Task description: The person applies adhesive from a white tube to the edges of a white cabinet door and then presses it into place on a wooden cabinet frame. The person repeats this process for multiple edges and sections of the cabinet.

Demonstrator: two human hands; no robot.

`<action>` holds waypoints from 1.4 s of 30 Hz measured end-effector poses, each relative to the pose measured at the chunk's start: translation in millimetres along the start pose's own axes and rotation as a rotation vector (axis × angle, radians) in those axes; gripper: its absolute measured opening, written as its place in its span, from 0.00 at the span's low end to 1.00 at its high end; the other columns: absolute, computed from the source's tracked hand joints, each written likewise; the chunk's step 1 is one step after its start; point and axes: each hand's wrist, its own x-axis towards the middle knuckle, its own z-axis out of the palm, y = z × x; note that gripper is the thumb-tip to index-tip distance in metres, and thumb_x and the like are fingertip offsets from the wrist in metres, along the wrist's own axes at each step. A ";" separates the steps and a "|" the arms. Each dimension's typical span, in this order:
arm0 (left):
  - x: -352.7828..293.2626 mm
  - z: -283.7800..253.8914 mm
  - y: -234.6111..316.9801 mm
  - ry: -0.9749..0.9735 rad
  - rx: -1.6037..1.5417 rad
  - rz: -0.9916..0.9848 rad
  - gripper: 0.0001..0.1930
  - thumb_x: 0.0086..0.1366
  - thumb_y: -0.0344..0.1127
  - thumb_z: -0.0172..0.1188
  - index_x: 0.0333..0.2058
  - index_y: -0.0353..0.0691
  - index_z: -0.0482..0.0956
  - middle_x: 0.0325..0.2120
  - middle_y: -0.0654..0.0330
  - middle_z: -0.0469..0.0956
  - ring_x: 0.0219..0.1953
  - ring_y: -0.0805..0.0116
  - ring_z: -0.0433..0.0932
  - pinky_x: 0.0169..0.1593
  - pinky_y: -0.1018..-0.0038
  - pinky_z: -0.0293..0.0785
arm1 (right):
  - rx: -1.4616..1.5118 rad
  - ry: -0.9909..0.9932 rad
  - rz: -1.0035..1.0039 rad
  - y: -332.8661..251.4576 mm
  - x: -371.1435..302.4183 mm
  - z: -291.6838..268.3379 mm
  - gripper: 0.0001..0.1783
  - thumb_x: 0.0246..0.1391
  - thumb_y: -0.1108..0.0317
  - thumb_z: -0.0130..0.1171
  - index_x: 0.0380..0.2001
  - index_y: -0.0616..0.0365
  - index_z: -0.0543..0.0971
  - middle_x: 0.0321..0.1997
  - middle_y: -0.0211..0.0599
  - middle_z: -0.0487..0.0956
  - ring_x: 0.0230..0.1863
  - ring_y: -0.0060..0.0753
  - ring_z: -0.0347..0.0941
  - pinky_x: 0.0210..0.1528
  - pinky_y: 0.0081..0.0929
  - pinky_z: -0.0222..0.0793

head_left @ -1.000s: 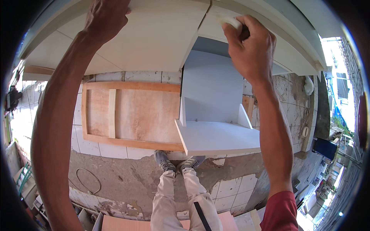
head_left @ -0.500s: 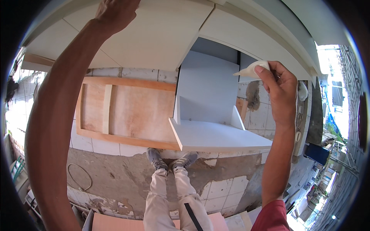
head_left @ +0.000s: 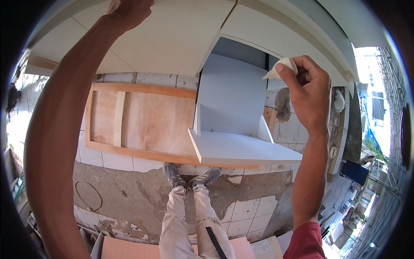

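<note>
Thin looped cord [head_left: 101, 197] on patchy tiled floor [head_left: 133, 190], pinkish board [head_left: 129, 249], dark blue panel [head_left: 354, 172], green plants [head_left: 371, 147]

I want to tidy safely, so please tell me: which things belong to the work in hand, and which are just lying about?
In use, it seems:
pale pointed object, held in right hand
cream panels, nearest the left hand
white open unit, probably

Lying about, it seems:
looped cord
dark blue object
wood-framed panel, perhaps
</note>
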 end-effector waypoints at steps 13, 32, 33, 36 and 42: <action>1.9 -3.2 2.2 -0.053 0.051 -0.013 0.19 0.47 0.28 0.71 0.39 0.34 0.76 0.40 0.50 0.76 0.50 0.50 0.76 0.59 0.61 0.68 | -0.201 0.033 -0.139 -11.3 30.0 8.8 0.10 0.53 0.68 0.67 0.33 0.66 0.83 0.24 0.39 0.82 0.22 0.31 0.75 0.38 0.32 0.75; -0.8 -6.3 2.7 0.028 -0.015 -0.012 0.18 0.44 0.25 0.70 0.37 0.34 0.77 0.39 0.49 0.77 0.49 0.49 0.76 0.58 0.60 0.70 | -0.093 0.257 -0.253 -10.2 73.3 59.3 0.11 0.54 0.64 0.69 0.33 0.62 0.82 0.23 0.33 0.83 0.24 0.23 0.80 0.31 0.24 0.76; -0.3 -5.5 3.7 0.033 -0.018 -0.005 0.18 0.45 0.25 0.70 0.37 0.34 0.77 0.39 0.49 0.77 0.49 0.49 0.76 0.58 0.60 0.70 | -0.092 0.254 -0.247 -10.1 72.8 59.5 0.11 0.54 0.64 0.69 0.33 0.62 0.82 0.23 0.33 0.83 0.24 0.23 0.80 0.32 0.24 0.76; 0.5 -4.1 5.0 0.019 -0.018 -0.018 0.18 0.45 0.24 0.70 0.37 0.34 0.77 0.39 0.49 0.77 0.49 0.49 0.76 0.59 0.60 0.70 | -0.073 0.271 -0.254 -9.3 73.2 61.4 0.11 0.54 0.65 0.69 0.32 0.62 0.82 0.22 0.32 0.83 0.24 0.23 0.80 0.32 0.25 0.76; 0.1 -6.8 5.3 0.010 -0.017 -0.017 0.17 0.46 0.24 0.69 0.37 0.34 0.77 0.39 0.49 0.77 0.50 0.48 0.76 0.59 0.60 0.69 | -0.133 0.318 -0.316 -5.2 74.4 64.8 0.11 0.53 0.64 0.70 0.31 0.61 0.82 0.21 0.31 0.82 0.23 0.23 0.79 0.32 0.25 0.76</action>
